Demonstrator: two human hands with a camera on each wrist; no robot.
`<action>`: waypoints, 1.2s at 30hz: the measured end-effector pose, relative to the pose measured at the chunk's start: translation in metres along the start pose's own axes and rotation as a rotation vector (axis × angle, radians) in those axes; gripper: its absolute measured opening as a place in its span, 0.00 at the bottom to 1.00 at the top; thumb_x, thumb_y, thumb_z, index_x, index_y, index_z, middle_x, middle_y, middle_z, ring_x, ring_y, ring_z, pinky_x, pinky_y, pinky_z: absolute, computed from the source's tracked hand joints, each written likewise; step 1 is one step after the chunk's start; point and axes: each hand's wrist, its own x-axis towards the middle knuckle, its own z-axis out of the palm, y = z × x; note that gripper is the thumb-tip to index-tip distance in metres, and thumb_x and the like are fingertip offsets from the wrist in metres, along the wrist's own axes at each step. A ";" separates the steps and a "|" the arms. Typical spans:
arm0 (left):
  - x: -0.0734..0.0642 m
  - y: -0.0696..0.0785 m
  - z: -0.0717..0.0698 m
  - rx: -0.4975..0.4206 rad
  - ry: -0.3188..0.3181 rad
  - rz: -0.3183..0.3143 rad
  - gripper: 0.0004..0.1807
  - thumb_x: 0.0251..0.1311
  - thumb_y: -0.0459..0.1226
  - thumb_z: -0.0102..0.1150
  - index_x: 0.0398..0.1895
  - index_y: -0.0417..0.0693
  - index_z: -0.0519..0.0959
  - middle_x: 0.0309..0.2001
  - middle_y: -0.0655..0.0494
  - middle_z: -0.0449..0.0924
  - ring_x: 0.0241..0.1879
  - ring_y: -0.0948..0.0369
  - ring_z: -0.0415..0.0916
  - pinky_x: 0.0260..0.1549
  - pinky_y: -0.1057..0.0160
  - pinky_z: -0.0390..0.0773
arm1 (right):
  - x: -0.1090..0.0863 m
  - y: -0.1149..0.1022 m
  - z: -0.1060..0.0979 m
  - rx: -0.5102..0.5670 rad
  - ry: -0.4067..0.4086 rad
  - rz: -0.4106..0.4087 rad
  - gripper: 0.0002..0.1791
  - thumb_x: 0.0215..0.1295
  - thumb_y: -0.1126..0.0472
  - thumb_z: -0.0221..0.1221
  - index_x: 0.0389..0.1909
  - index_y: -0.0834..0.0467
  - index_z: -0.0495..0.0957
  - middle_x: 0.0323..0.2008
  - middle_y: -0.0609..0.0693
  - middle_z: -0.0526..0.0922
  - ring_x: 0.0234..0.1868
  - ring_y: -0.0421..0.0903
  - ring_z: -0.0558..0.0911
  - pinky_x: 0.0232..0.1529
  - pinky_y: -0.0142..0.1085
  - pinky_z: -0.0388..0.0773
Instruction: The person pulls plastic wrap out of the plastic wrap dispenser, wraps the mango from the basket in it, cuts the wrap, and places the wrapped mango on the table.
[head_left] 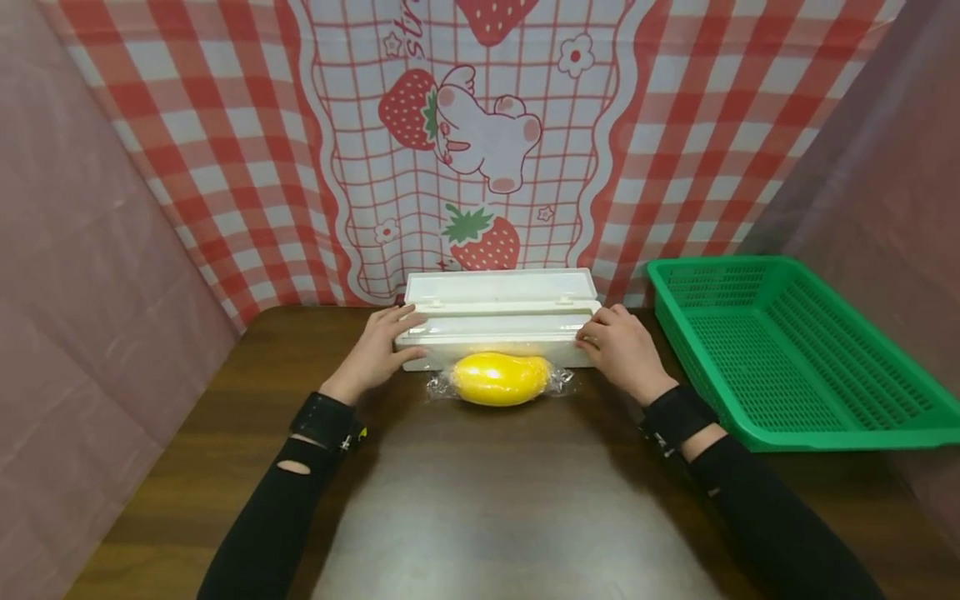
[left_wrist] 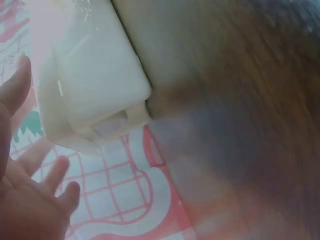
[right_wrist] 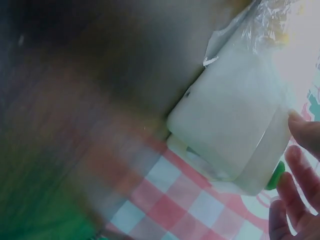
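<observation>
A white cling film dispenser (head_left: pixel 498 350) stands at the table's back edge, its lid (head_left: pixel 498 287) tilted up and back. Right in front lies a yellow mango-like fruit (head_left: pixel 501 379) wrapped in clear film, the film's crumpled ends sticking out on both sides. My left hand (head_left: pixel 378 346) is at the dispenser's left end; in the left wrist view its fingers (left_wrist: pixel 60 172) are spread and loose, with nothing held. At the right end is my right hand (head_left: pixel 622 346), its thumb by the dispenser's upper edge and its other fingers (right_wrist: pixel 295 192) loosely bent behind.
A green plastic basket (head_left: pixel 832 440) sits on the right side of the brown wooden table (head_left: pixel 510 508). Behind the dispenser hangs a red-and-white checked cloth (head_left: pixel 240 150) with strawberry prints. Pinkish cloth (head_left: pixel 90 292) hangs at the left side.
</observation>
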 end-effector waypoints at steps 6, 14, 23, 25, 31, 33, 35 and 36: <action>-0.004 0.011 -0.002 0.027 0.092 0.109 0.09 0.54 0.44 0.61 0.37 0.55 0.83 0.62 0.49 0.66 0.63 0.47 0.53 0.59 0.49 0.55 | -0.001 -0.004 -0.001 0.020 0.008 -0.035 0.07 0.51 0.56 0.65 0.28 0.55 0.82 0.26 0.47 0.75 0.33 0.47 0.67 0.36 0.39 0.66; 0.015 0.067 0.009 0.159 -0.012 0.129 0.47 0.42 0.69 0.55 0.60 0.48 0.69 0.62 0.53 0.65 0.61 0.54 0.57 0.58 0.55 0.58 | 0.003 -0.016 -0.005 0.126 -0.040 0.034 0.24 0.53 0.52 0.63 0.50 0.59 0.75 0.43 0.55 0.75 0.43 0.51 0.67 0.44 0.45 0.67; 0.024 0.085 0.039 0.369 -0.162 0.145 0.64 0.27 0.79 0.50 0.68 0.49 0.60 0.70 0.48 0.50 0.68 0.50 0.43 0.63 0.52 0.47 | 0.018 -0.054 0.016 0.121 -0.257 -0.079 0.55 0.42 0.27 0.58 0.65 0.59 0.62 0.62 0.58 0.62 0.58 0.56 0.62 0.54 0.48 0.65; 0.023 0.084 0.042 0.380 -0.165 0.155 0.62 0.29 0.77 0.52 0.68 0.49 0.60 0.70 0.48 0.50 0.68 0.50 0.44 0.63 0.52 0.48 | 0.020 -0.059 0.020 0.105 -0.283 -0.078 0.55 0.41 0.27 0.58 0.65 0.60 0.62 0.62 0.58 0.62 0.57 0.55 0.62 0.55 0.47 0.64; 0.019 0.083 0.046 0.363 -0.143 0.174 0.54 0.35 0.71 0.58 0.65 0.49 0.65 0.67 0.50 0.56 0.66 0.53 0.50 0.61 0.55 0.53 | 0.022 -0.064 0.023 0.089 -0.262 -0.098 0.48 0.41 0.30 0.62 0.58 0.60 0.70 0.56 0.55 0.68 0.53 0.51 0.64 0.55 0.44 0.63; 0.018 0.083 0.046 0.346 -0.130 0.182 0.51 0.36 0.69 0.59 0.62 0.49 0.67 0.66 0.51 0.58 0.64 0.53 0.52 0.60 0.56 0.55 | 0.021 -0.065 0.022 0.103 -0.246 -0.111 0.45 0.41 0.32 0.63 0.55 0.60 0.72 0.54 0.55 0.70 0.52 0.51 0.65 0.54 0.43 0.63; 0.017 0.083 0.047 0.327 -0.118 0.190 0.48 0.36 0.68 0.60 0.60 0.50 0.70 0.66 0.51 0.60 0.64 0.54 0.54 0.59 0.57 0.57 | 0.020 -0.066 0.022 0.116 -0.230 -0.119 0.42 0.41 0.34 0.64 0.53 0.60 0.74 0.52 0.55 0.71 0.51 0.50 0.66 0.53 0.43 0.65; 0.016 0.083 0.047 0.320 -0.112 0.193 0.47 0.36 0.68 0.61 0.58 0.50 0.71 0.65 0.52 0.60 0.63 0.54 0.54 0.59 0.57 0.57 | 0.019 -0.066 0.022 0.122 -0.223 -0.120 0.41 0.41 0.35 0.65 0.51 0.59 0.75 0.52 0.55 0.71 0.51 0.50 0.66 0.53 0.43 0.65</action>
